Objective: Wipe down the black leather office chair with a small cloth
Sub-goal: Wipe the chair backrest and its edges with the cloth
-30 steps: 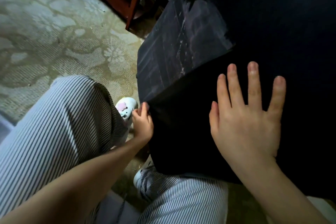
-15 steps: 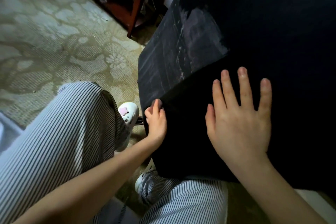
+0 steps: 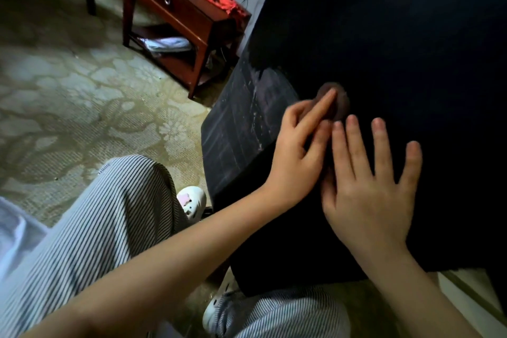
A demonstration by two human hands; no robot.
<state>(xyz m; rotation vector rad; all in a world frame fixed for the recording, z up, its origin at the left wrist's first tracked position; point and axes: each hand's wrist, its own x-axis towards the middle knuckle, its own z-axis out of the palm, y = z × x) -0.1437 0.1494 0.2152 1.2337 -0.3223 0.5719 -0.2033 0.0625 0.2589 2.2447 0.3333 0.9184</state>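
Observation:
The black leather chair fills the right of the head view, its scuffed, dusty side panel facing left. My right hand lies flat on the black surface with fingers spread and straight. Just left of it, my left hand is up on the chair, blurred by motion. It pinches a small brownish cloth, with the index finger stretched across it and the other fingers curled. Most of the cloth is hidden by the fingers and the dark.
A red-brown wooden side table stands at the back left, with papers on its lower shelf and red fabric on top. Patterned carpet covers the floor. My striped trouser legs and white shoes are close under the chair's edge.
My left hand left the chair's lower corner and rose up and right onto the surface, where the small cloth now shows in it. My right hand stays flat.

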